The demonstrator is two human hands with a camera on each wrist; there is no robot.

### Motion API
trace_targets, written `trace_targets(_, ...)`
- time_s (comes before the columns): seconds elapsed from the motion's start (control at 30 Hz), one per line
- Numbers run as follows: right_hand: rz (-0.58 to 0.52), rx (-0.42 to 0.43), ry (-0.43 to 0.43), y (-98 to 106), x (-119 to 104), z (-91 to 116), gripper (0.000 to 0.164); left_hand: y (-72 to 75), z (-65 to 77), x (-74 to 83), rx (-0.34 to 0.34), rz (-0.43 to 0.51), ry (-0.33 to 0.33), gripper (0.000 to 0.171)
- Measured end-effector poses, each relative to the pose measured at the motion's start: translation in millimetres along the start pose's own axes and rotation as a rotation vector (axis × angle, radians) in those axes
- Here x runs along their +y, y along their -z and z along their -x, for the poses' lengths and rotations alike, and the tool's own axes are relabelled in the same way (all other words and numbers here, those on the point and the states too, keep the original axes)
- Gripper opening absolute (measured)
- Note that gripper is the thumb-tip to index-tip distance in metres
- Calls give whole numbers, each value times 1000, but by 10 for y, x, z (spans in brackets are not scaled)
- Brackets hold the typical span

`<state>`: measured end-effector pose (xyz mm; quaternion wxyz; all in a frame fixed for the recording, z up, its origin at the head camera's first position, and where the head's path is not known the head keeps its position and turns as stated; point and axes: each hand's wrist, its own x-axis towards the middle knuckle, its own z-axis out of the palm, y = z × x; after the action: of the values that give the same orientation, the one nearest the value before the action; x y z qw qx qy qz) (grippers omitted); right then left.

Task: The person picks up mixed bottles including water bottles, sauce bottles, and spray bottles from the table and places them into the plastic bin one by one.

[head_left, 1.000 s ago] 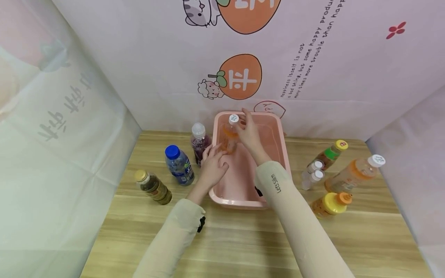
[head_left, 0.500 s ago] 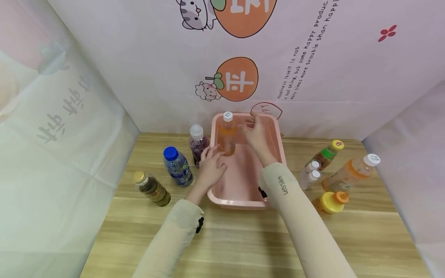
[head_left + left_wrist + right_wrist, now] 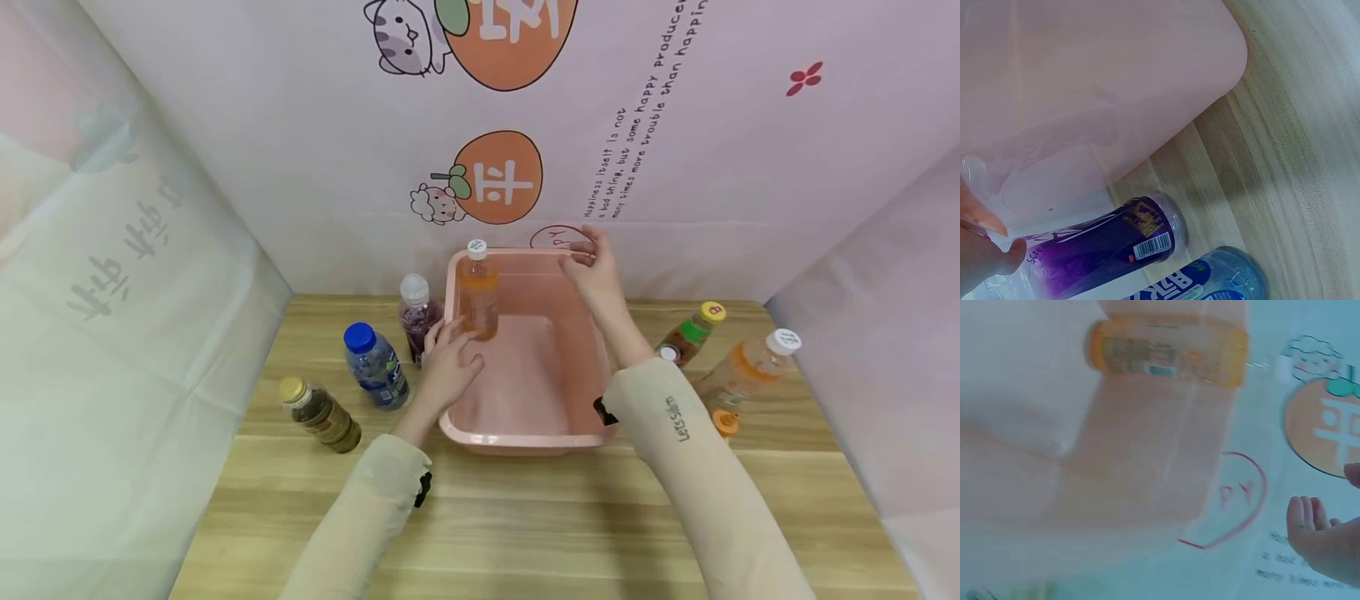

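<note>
A clear bottle with orange bands and a white cap (image 3: 479, 300) stands upright inside the pink basin (image 3: 517, 392), at its back left corner. In the right wrist view the same bottle (image 3: 1166, 353) shows its label. My left hand (image 3: 448, 367) is at the basin's left rim, fingers relaxed, near that bottle's base; whether it touches the rim I cannot tell. Just outside is a purple-labelled bottle (image 3: 1104, 250), close to the left hand (image 3: 988, 259). My right hand (image 3: 603, 279), holding nothing, hovers over the basin's back right corner, fingers loosely bent.
Left of the basin stand a blue-capped bottle (image 3: 377, 367) and a yellow-capped dark bottle (image 3: 322, 415). To the right are a green-banded bottle (image 3: 690, 332), a large orange-banded bottle (image 3: 750, 367) and an orange-topped bottle (image 3: 724, 422), partly behind the right sleeve. Printed cloth walls (image 3: 675, 258) surround the wooden table.
My right hand has let go of the orange-banded bottle in the basin and moved right, away from it. The bottle now stands on its own. My left hand stays about where it was.
</note>
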<state>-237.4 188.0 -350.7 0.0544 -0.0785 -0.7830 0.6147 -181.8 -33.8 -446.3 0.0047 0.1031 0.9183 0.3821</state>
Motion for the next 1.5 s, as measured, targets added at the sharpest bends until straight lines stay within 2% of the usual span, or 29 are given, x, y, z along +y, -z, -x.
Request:
trace_targets(0.2,73,-7,17,266,-179,146,65,-7,-3,-39,-7,-9,28,43)
trace_targets(0.57,99,30,39,784,-332,406,62,-47,-16,-97,-8,-20,42,47)
trace_targets(0.73,-81,82,81,1088,-255,484,58,-48,-12,-94,-10,-13,45,46)
trace_targets(1.0,-370,211,120,1588,-62,545,39,-31,-8,-72,-8,2,41,46)
trace_targets(1.2,-447,250,65,1890,88,596,37,-43,-27,-65,-2,17,21,45)
trace_targets(1.4,-520,279,14,2077,277,647,42,-40,-30,-51,1,16,16,44)
trace_targets(1.5,-485,328,-24,2146,370,675,45,-40,-31,-50,-4,18,19,44)
